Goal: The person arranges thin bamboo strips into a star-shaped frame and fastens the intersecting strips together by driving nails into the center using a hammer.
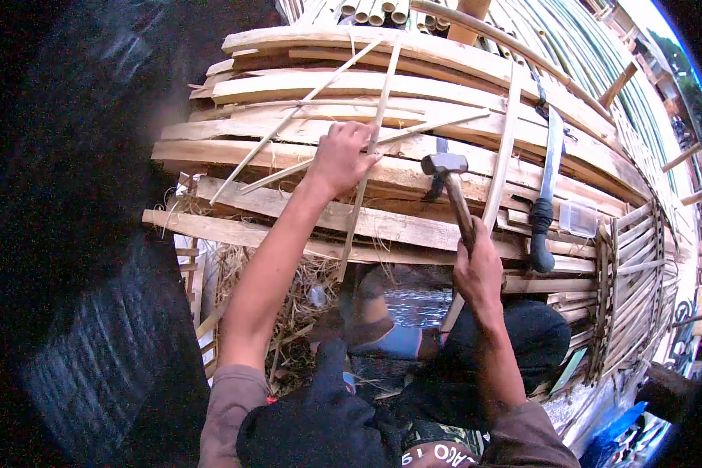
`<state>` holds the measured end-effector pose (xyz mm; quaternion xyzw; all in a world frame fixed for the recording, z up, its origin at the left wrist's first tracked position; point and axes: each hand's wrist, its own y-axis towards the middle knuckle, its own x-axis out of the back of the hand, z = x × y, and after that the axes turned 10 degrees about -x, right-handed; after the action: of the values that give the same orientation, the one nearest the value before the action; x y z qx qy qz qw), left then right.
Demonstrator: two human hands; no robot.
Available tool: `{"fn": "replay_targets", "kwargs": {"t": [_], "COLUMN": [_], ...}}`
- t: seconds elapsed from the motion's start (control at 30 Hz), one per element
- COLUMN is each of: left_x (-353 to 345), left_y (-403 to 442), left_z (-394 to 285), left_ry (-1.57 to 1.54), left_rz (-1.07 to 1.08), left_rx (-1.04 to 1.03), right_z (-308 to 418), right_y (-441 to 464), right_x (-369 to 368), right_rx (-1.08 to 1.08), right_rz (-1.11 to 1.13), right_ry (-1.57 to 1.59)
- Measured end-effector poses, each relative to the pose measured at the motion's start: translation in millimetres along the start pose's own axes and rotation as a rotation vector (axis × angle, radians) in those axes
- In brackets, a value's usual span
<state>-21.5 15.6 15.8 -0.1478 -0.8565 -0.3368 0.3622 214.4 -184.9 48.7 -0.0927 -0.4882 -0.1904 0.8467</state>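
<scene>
A hammer (444,164) with a metal head and wooden handle is gripped in my right hand (480,269), its head raised over the planks. My left hand (345,158) is closed at a thin bamboo strip (356,222) that runs up and down across the planks (288,152); its fingertips are pressed together there. Other thin strips (292,117) lie crosswise near that hand. A dark blade or tool lies partly hidden behind the hammer head. To the right of the hammer a longer bamboo strip (505,144) leans over the planks.
A machete (552,164) with a black-wrapped handle lies at the right, beside a clear plastic box (578,218). Bamboo poles (378,12) are at the top, a slatted bamboo panel (636,273) at the right. Straw (296,288) lies below the planks. Black sheeting (109,234) hangs left.
</scene>
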Motion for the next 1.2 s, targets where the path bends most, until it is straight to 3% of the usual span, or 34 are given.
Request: {"fn": "replay_targets", "kwargs": {"t": [0.07,0.3,0.53,0.63,0.8,0.9,1.0,1.13,1.2], "left_x": [1,-2,-9,-16,-10,-2,2,13,9], "left_y": [-7,-15,-23,-31,-26,-16,-5,13,13], "left_z": [-8,-13,-18,-12,-1,1,4,12,16], "left_ry": [0.298,0.245,0.392,0.39,0.462,0.491,0.509,0.508,0.507], "left_rz": [0.076,0.055,-0.006,-0.089,-0.046,0.178,0.213,0.471,0.478], "left_rx": [-0.121,-0.224,-0.239,-0.166,-0.095,-0.065,-0.1,-0.087,-0.097], "right_z": [-9,-30,-18,0,15,20,21,20,23], "right_y": [-11,-30,-33,-30,-12,-3,5,10,13], "right_x": [7,8,-2,0,-5,-10,-13,-19,-20], "right_rx": [-0.035,-0.036,-0.005,-0.039,0.037,0.039,0.014,0.103,0.104], "right_rz": [0.078,0.092,0.162,0.23,0.227,0.224,0.269,0.234,0.236], "right_ry": [0.147,0.244,0.312,0.366,0.416,0.431,0.414,0.386,0.38]}}
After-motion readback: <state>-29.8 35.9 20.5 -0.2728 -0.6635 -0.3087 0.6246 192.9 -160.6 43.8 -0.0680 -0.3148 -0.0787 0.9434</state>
